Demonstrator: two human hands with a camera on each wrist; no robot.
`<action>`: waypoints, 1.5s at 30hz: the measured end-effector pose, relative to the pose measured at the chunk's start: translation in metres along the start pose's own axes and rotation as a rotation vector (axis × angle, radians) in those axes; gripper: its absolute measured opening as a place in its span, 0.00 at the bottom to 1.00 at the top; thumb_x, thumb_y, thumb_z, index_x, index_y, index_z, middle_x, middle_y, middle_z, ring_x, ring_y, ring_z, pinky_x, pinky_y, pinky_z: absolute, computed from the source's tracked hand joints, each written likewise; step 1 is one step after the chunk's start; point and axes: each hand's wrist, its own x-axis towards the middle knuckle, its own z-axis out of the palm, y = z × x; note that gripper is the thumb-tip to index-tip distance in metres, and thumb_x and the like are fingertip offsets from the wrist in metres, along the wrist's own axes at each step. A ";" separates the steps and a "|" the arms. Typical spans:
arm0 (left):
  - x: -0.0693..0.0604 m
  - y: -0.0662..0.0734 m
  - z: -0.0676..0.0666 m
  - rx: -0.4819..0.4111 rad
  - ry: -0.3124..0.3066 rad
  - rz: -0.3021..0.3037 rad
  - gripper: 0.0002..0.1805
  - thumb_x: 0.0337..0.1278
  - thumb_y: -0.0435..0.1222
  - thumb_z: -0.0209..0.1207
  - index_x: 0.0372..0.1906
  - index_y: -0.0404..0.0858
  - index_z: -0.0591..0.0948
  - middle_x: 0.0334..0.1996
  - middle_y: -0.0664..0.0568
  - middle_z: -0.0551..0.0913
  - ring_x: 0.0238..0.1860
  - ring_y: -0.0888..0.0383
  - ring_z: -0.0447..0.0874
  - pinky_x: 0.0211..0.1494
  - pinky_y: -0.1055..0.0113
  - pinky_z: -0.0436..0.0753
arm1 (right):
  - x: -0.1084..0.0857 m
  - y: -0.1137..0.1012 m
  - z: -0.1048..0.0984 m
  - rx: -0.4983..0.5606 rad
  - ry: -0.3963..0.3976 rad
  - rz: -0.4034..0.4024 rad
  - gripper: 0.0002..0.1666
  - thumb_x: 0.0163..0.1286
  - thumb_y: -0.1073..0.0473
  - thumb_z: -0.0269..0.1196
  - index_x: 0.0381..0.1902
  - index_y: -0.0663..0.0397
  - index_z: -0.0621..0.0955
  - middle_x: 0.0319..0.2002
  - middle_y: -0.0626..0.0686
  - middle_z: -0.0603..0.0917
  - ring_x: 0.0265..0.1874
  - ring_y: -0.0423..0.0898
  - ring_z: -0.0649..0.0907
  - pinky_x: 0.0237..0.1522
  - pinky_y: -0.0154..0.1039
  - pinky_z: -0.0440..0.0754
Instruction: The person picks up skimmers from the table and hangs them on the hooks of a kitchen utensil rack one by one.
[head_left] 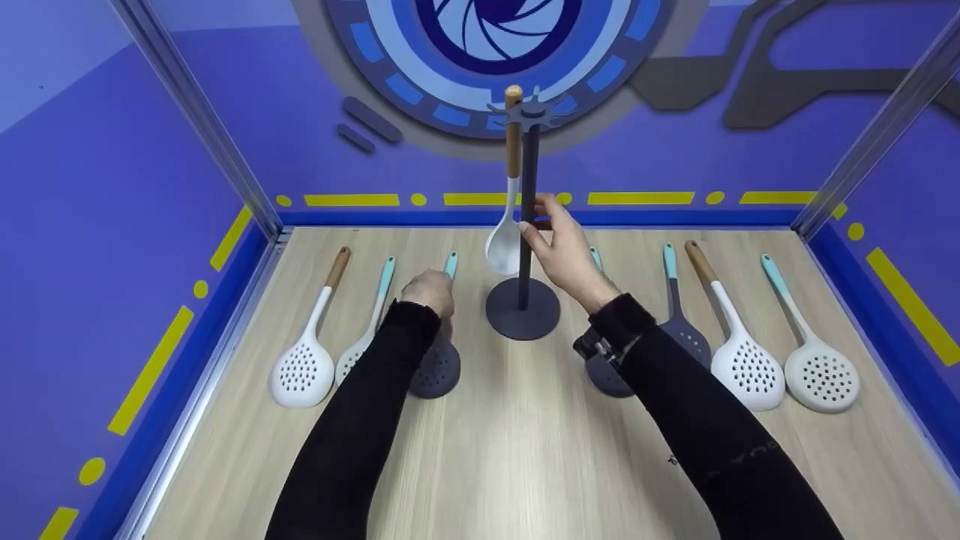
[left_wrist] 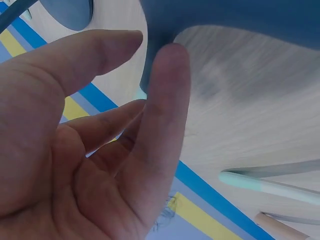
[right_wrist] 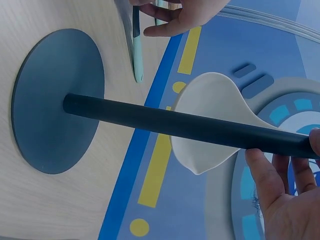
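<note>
My left hand [head_left: 430, 291] pinches the neck of a dark skimmer [head_left: 436, 369] lying on the table. In the left wrist view, the thumb and forefinger [left_wrist: 171, 75] stand at either side of that neck. My right hand [head_left: 566, 251] grips the pole of a dark utensil stand [head_left: 529, 202], thumb on one side and fingers on the other. From the stand's hooks hangs a white ladle [head_left: 504, 244] with a wooden handle, its bowl beside the pole. The right wrist view shows the pole crossing in front of the ladle bowl [right_wrist: 210, 95] and the round base [right_wrist: 55, 130] on the table.
Left of the stand lie a white wooden-handled skimmer [head_left: 302, 373] and a pale mint-handled one [head_left: 356, 352]. On the right are two dark skimmers, partly behind my sleeve, a white one [head_left: 748, 373] and a cream one [head_left: 823, 376]. Blue-purple panels [head_left: 225, 135] enclose the table.
</note>
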 end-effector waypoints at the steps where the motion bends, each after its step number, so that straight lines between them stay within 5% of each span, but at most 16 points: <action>1: 0.000 0.000 0.000 0.000 -0.002 0.000 0.05 0.63 0.28 0.61 0.32 0.36 0.86 0.38 0.44 0.89 0.28 0.55 0.75 0.31 0.60 0.79 | 0.000 0.000 0.000 0.000 0.000 -0.002 0.23 0.81 0.56 0.59 0.70 0.46 0.72 0.62 0.59 0.81 0.58 0.54 0.85 0.56 0.46 0.87; 10: -0.004 -0.001 0.003 -0.018 0.021 -0.009 0.04 0.60 0.29 0.64 0.31 0.36 0.86 0.37 0.45 0.90 0.28 0.55 0.74 0.40 0.56 0.87 | 0.000 0.000 0.000 0.007 -0.002 -0.009 0.24 0.81 0.56 0.59 0.71 0.49 0.72 0.63 0.61 0.80 0.59 0.56 0.85 0.57 0.48 0.86; 17: -0.006 -0.003 0.002 -0.036 0.025 -0.007 0.03 0.59 0.32 0.67 0.35 0.36 0.88 0.40 0.43 0.90 0.35 0.53 0.83 0.44 0.54 0.89 | -0.001 0.001 0.000 -0.007 -0.003 -0.004 0.25 0.81 0.54 0.59 0.72 0.47 0.71 0.63 0.59 0.80 0.59 0.55 0.84 0.57 0.46 0.87; 27: -0.003 -0.006 0.001 -0.074 0.054 0.023 0.05 0.57 0.31 0.66 0.28 0.37 0.83 0.33 0.46 0.86 0.29 0.53 0.75 0.32 0.58 0.77 | 0.000 0.002 0.000 0.005 -0.009 -0.003 0.24 0.82 0.55 0.58 0.72 0.45 0.71 0.64 0.60 0.80 0.60 0.55 0.84 0.59 0.49 0.85; 45: -0.003 -0.005 -0.008 -0.137 0.097 -0.005 0.09 0.59 0.38 0.70 0.38 0.37 0.85 0.36 0.48 0.86 0.33 0.52 0.79 0.40 0.55 0.84 | 0.000 0.001 0.000 -0.008 0.007 -0.017 0.24 0.81 0.55 0.59 0.71 0.46 0.72 0.62 0.57 0.81 0.59 0.55 0.85 0.59 0.48 0.85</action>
